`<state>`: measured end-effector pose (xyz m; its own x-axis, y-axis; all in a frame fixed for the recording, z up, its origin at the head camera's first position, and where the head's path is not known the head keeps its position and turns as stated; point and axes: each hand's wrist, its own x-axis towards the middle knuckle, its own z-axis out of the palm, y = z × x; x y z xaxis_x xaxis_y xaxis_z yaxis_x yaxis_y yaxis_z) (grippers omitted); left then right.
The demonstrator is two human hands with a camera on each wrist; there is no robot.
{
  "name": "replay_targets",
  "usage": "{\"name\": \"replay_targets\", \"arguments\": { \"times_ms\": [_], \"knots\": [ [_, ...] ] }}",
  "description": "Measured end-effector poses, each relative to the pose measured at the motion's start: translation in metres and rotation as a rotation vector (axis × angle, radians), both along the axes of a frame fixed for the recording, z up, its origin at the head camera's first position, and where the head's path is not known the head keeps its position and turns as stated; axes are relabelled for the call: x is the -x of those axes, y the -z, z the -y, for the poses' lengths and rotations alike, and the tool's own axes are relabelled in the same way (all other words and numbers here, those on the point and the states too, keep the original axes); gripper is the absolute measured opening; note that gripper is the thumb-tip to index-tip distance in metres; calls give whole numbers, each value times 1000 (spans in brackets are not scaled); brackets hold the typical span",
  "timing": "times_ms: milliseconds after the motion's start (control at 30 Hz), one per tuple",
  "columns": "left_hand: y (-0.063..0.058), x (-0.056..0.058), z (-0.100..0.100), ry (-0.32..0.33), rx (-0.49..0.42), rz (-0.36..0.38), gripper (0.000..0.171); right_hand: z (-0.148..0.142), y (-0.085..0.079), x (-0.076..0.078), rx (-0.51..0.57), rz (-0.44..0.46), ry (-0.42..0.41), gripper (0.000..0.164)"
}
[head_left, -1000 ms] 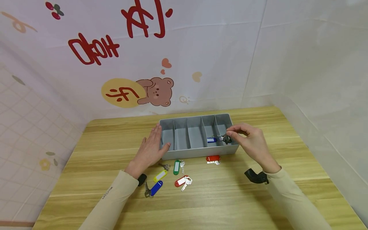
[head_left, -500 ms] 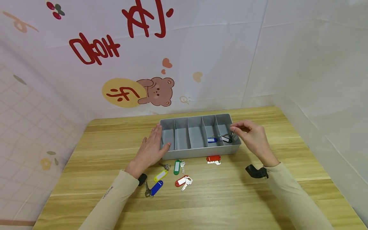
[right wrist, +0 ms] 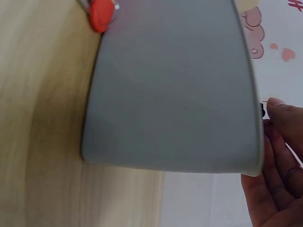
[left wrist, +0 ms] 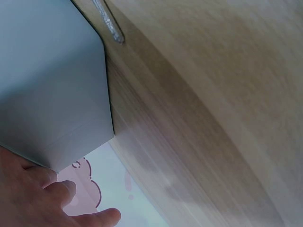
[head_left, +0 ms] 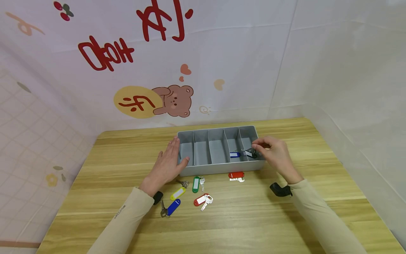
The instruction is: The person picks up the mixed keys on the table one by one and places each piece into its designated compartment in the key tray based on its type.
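A grey organizer tray (head_left: 219, 168) with several compartments lies lengthwise on the table. My left hand (head_left: 165, 165) lies along its left end with straight fingers, the thumb over the front corner. My right hand (head_left: 275, 154) is over the tray's right end, thumb and forefinger pinching a key tag. This black key tag (head_left: 250, 154) hangs at the rightmost compartment; in the right wrist view only a small dark bit (right wrist: 262, 110) and a thin ring show at the fingertips. A blue key tag (head_left: 234, 155) lies in the neighbouring compartment.
In front of the tray lie a red key tag (head_left: 236, 175), a green key tag (head_left: 196, 184), a yellow key tag (head_left: 178, 193), another red key tag (head_left: 200, 200) and a blue key tag (head_left: 173, 207), each with keys. A white printed cloth (head_left: 241, 70) hangs behind the table.
The black key tag has turned and sits lower in the rightmost compartment. My right hand shifted right, then slightly back left, still pinching. The left hand stays at the tray's left end.
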<state>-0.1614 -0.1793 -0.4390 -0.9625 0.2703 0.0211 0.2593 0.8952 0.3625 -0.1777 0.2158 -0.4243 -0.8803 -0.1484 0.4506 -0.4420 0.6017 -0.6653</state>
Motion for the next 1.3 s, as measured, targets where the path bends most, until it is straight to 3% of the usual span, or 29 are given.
{"name": "replay_targets", "arguments": {
  "times_ms": [267, 467, 767, 933, 1300],
  "knots": [
    [0, 1, -2, 2, 5, -11, 91, 0, 8, 3, -104, -128, -19, 12],
    [2, 2, -3, 2, 12, -19, 91, 1, 8, 4, -178, -158, -21, 12],
    [1, 0, -4, -1, -5, -7, 91, -7, 8, 1, -162, -68, 20, 24],
    [1, 0, -3, -2, -15, -1, 92, -15, 9, -2, -161, -32, 3, 35],
    [2, 0, -1, -2, -31, 8, 92, -28, 14, -10, -339, 132, -116, 67]
  ]
}}
